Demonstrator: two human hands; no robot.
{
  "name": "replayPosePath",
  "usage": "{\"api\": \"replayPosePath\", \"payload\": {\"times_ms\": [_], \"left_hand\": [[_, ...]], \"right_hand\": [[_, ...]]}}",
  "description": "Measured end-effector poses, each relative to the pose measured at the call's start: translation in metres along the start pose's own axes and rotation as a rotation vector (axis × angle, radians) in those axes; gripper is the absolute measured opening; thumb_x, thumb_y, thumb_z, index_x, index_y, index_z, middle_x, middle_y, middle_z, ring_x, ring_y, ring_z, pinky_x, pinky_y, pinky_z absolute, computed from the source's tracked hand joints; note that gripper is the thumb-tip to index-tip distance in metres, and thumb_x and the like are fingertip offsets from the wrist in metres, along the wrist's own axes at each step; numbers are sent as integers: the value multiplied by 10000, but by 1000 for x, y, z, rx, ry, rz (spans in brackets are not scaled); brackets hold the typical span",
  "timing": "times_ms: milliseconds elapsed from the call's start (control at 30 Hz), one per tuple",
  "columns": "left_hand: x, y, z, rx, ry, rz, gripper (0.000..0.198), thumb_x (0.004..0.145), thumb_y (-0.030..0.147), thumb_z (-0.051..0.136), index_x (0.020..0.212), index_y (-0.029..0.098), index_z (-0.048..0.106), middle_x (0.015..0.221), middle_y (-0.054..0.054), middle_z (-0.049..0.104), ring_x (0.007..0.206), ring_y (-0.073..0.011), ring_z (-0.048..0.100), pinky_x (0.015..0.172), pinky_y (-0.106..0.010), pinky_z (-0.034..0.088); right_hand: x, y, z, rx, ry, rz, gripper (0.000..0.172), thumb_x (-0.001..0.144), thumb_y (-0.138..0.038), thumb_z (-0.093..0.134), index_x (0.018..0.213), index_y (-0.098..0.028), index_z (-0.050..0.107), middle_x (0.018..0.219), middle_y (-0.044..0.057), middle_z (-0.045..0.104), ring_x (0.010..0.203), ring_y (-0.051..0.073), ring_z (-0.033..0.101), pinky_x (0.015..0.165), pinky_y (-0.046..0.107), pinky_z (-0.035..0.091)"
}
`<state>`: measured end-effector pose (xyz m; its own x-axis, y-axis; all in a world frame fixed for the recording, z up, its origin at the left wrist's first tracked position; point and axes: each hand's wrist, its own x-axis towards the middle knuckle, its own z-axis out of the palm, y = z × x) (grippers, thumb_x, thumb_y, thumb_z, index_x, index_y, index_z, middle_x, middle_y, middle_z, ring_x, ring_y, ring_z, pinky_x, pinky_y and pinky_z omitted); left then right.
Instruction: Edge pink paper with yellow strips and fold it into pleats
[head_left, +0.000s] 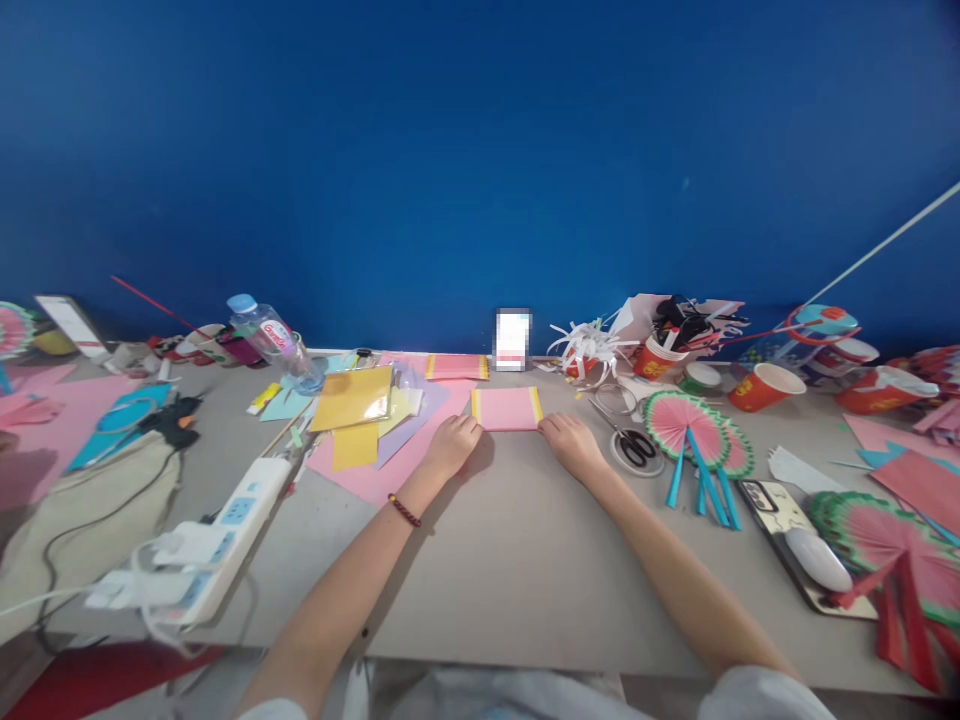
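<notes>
Head view: a pink sheet with yellow side bands (pixel 506 408) is lying at the centre of the frame. Left hand (pixel 454 445): fingers are curling in and touching its lower left corner. Right hand (pixel 568 442): likewise, at the lower right corner; whether either is pinching or only pressing, one cannot tell. Similar banded sheet (pixel 457 367): is lying just above, near the blue wall (pixel 480 180), touched by neither hand. Progress, as judged: yellow banding is appearing complete on both sheets; no opened-out pleats are showing on the nearer one. Blue-handled fan (pixel 679 425), right of centre, and red-handled fan (pixel 885 535), lower right: both are seemingly standing finished, pleated and spread. Scissors (pixel 636 447): are lying beside the former, out of hand.
</notes>
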<state>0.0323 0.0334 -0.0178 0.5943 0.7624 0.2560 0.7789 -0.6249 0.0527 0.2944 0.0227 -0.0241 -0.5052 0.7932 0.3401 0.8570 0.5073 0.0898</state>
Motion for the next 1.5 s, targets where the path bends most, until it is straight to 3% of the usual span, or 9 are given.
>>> {"api": "replayPosePath", "payload": {"times_ms": [400, 700, 867, 1233, 1367, 1500], "left_hand": [[0, 0, 2, 10, 4, -9, 215, 881, 62, 443, 758, 164, 586, 797, -65, 592, 793, -190, 565, 689, -317, 446], [-4, 4, 2, 18, 27, -39, 203, 895, 68, 428, 894, 180, 597, 879, -57, 607, 871, -184, 563, 729, -299, 457], [-3, 8, 2, 37, 20, -40, 234, 884, 41, 411, 782, 165, 581, 822, -75, 586, 838, -199, 560, 682, -305, 452], [-1, 13, -2, 60, 4, -32, 218, 868, 23, 432, 777, 171, 564, 837, -71, 576, 865, -208, 557, 703, -314, 434], [-6, 19, -4, 72, 4, -56, 225, 854, -2, 427, 904, 151, 585, 851, -78, 571, 848, -212, 556, 705, -324, 424], [-10, 30, -6, 114, 8, -68, 360, 851, 4, 411, 1163, 143, 526, 914, -94, 568, 900, -230, 545, 723, -342, 410]], "right_hand": [[1, -4, -3, -24, -17, -7, 203, 865, -48, 463, 845, -145, 640, 826, 89, 631, 779, 190, 519, 692, 287, 326], [0, -9, -2, -68, -48, 48, 185, 881, -81, 466, 830, -159, 625, 826, 82, 626, 765, 192, 510, 669, 291, 318], [0, -9, -1, -50, -53, 64, 188, 893, -92, 460, 841, -163, 626, 830, 87, 627, 774, 193, 511, 646, 289, 317], [-1, -13, -5, -78, -65, 75, 173, 876, -78, 480, 867, -175, 622, 845, 82, 624, 781, 198, 509, 663, 291, 317], [-2, -16, -10, -89, -79, 57, 210, 861, -63, 493, 974, -189, 618, 873, 81, 622, 801, 198, 508, 674, 288, 319], [-1, -22, -15, -107, -101, 63, 183, 851, -69, 501, 901, -188, 630, 862, 86, 617, 804, 203, 506, 690, 296, 331]]}}
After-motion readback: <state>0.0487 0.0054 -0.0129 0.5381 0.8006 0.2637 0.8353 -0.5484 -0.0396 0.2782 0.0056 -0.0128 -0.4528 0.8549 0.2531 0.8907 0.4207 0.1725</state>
